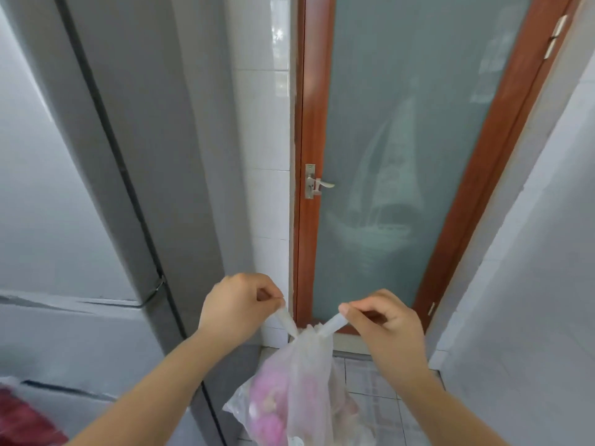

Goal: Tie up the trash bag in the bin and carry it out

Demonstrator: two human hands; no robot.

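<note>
**Hanging bag, two handles pinched, before a glazed door**

Holding item: trash bag [302,391], thin translucent plastic, crinkled and slack, suspended in the air at lower centre above the floor [370,384]. Contents show through as soft pink and pale lumps; nothing finer can be told. The neck is gathered into a tight bunch, from which two twisted strips rise in a shallow V.

Left hand [238,304]: curled, thumb and fingertips pinched on the left strip, forearm bare.

Right hand [386,323]: curled likewise, thumb and forefinger clamped on the right strip, forearm bare. The two hands are apart, at nearly the same height, the knot-point between and slightly below them.

Backdrop: door [402,140], frosted grey-green glass etched with a sailing ship, set in a glossy reddish-brown wooden frame. Lever handle [317,185], brushed metal, on a narrow plate at the frame's left edge. Hinges show on the right edge.

Left of the door: glossy white wall tiles [260,123], then a tall smooth grey appliance [96,156] with a dark vertical seam. A red object [19,416] sits at the lower left corner, blurred.

Right: plain pale wall, close in. Floor of light square tiles; the passage between appliance and wall is narrow, with open floor beneath the bag up to the door's threshold.
</note>
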